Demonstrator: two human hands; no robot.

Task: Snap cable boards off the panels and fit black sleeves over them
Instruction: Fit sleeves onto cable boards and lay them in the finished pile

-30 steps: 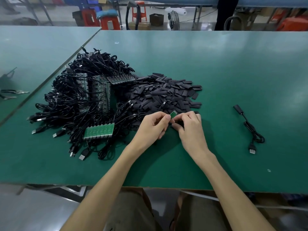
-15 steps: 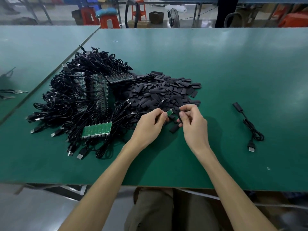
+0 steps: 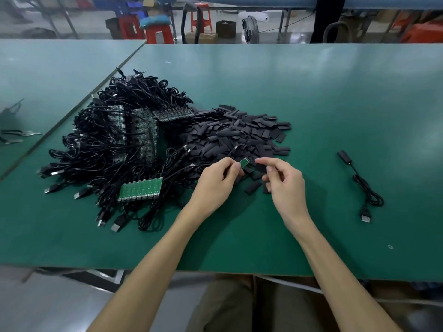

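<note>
At the near edge of the sleeve pile: both hands are up and working, close together but not touching.
Left hand: thumb and forefinger pinch one small green cable board, its free end tilted up toward the pile.
Right hand: fingertips pinch a single black sleeve, held just right of the board with a small gap between them.
Loose sleeves: two or three lie strayed from the pile, on the table under the hands.
Left of the pile: a cable heap butts right against it, plugs spilling toward the near table edge.
Panels: one green panel lies face up on the heap's near side; three darker panels show deeper in the heap.
Right of the pile: open green table, then one finished cable, coiled and well apart.
Beyond the pile: a broad stretch of surface runs to the far edge.
Near side of the pile: a band of open surface, with both forearms crossing the table's near edge.
Far left of the pile: a seam, then a second table.
Sleeves in the pile: too many to count.
</note>
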